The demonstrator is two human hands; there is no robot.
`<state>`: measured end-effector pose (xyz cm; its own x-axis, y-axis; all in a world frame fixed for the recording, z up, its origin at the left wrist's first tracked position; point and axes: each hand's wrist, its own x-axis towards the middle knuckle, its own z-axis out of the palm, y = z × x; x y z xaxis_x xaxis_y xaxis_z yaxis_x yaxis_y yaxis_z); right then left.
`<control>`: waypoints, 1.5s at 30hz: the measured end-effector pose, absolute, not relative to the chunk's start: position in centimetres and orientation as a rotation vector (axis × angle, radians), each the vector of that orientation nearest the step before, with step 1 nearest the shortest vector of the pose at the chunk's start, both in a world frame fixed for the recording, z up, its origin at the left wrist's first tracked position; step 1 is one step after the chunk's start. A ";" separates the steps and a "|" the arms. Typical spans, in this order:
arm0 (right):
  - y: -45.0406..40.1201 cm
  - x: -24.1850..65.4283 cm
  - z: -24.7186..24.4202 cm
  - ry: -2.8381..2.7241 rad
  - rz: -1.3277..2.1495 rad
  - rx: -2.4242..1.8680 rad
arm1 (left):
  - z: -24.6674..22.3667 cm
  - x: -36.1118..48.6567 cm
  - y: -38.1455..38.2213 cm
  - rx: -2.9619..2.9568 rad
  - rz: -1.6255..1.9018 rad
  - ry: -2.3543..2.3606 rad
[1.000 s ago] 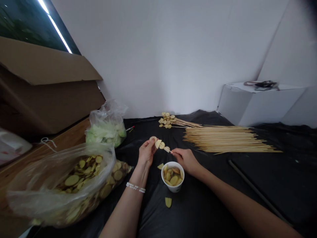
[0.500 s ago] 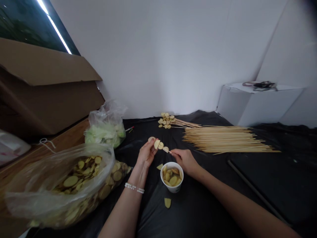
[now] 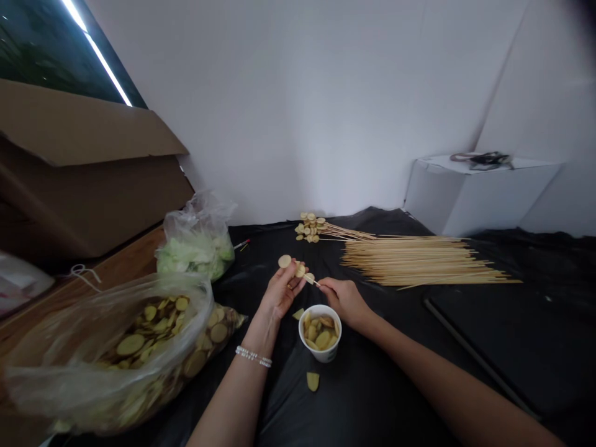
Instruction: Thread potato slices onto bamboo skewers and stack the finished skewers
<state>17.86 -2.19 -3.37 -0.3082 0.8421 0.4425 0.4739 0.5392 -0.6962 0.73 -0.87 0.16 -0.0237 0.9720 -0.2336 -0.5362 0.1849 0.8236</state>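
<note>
left grip (image 3: 282, 290): pinching slices (image 3: 300, 270), likely slick, fragile; pinch faces
right grip (image 3: 342, 299): closed on skewer (image 3: 317, 284), likely light, stiff; hold shaft

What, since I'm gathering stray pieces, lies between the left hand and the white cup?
Between the left hand and white cup, the head view shows a pale slice.
</note>
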 end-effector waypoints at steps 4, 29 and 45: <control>-1.8 18.5 -2.9 -1.855 0.607 -1.113 | 0.0 1.2 -1.3 0.668 1.197 0.914; 12.9 23.3 1.8 -1.893 0.303 -1.650 | -3.5 2.5 -0.9 0.995 1.000 1.089; 19.4 19.1 -2.6 -2.076 -0.008 -1.701 | -3.4 2.6 -1.0 0.997 0.988 1.135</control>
<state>19.07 19.44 -2.62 -0.1347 0.9287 0.3455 0.9313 0.2378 -0.2759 2.58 -0.99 -3.42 0.1438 0.9602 -0.2395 -0.1046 0.2554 0.9611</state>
